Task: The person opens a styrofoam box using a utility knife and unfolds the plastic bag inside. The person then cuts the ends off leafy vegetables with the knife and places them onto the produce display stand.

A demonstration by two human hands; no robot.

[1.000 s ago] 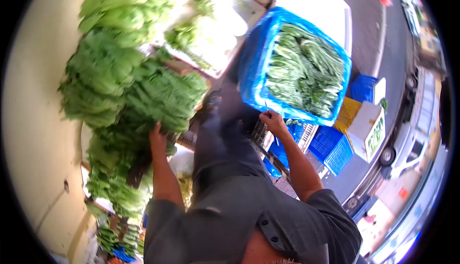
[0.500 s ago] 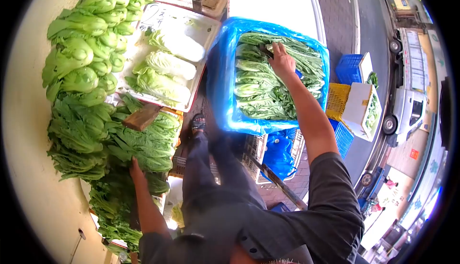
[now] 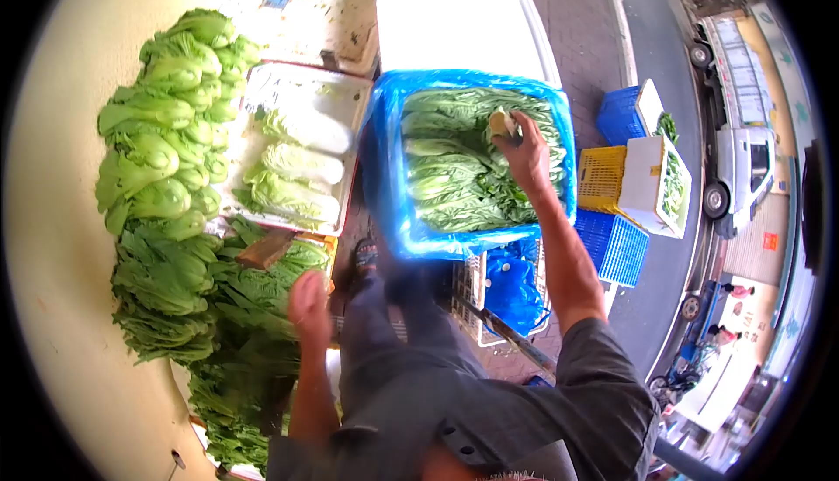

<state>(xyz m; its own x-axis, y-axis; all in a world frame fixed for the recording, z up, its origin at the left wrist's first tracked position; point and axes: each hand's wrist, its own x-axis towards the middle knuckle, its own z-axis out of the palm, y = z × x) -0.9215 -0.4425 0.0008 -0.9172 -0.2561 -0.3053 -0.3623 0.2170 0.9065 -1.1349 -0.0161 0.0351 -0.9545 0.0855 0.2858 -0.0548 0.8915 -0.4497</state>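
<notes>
In the square, blue-plastic-lined box (image 3: 377, 171), long green leafy vegetables (image 3: 454, 186) look light, floppy and bruisable; the blurred left hand's (image 3: 310, 301) state I cannot tell, while the right hand (image 3: 528, 158) pinches a round, pale stem end (image 3: 498, 123), likely the firmest hold.

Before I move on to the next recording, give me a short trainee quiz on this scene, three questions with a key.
1. Which hand is above the box lined with blue plastic?
2. True or false: the long pale cabbages lie in a white tray.
3. In the picture, the crate between two blue crates is: A red, B yellow, C green?

Key:
1. The right hand.
2. True.
3. B.
</notes>
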